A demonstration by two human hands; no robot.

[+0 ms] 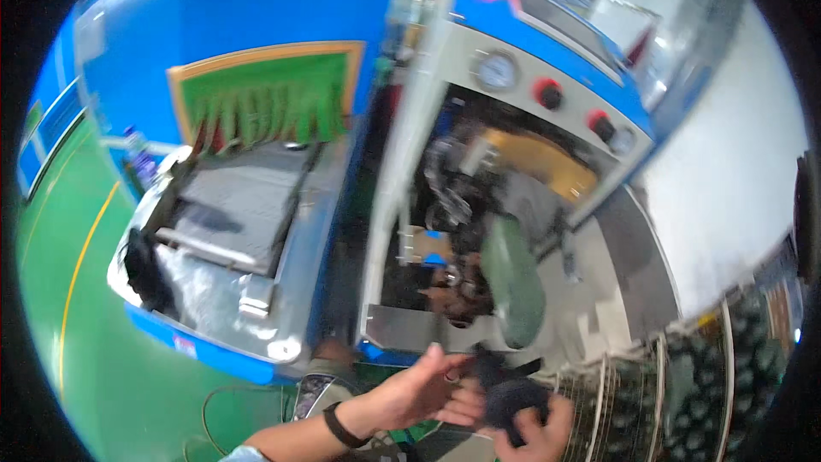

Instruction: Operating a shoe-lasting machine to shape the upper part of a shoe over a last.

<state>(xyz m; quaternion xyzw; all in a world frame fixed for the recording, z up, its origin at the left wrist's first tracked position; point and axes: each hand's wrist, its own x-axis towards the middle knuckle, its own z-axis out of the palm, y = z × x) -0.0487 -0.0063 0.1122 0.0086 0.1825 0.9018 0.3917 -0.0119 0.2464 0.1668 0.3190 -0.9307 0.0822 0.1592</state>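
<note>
From here I see green floor [85, 316] at eight o'clock, a blue-and-white machine [522, 84] at one, a grey worktop [248, 188] at nine. At five, the right hand [543, 435] has its fingers closed around a black item [513, 398]; the left hand's [409, 393] grip I cannot tell.
</note>
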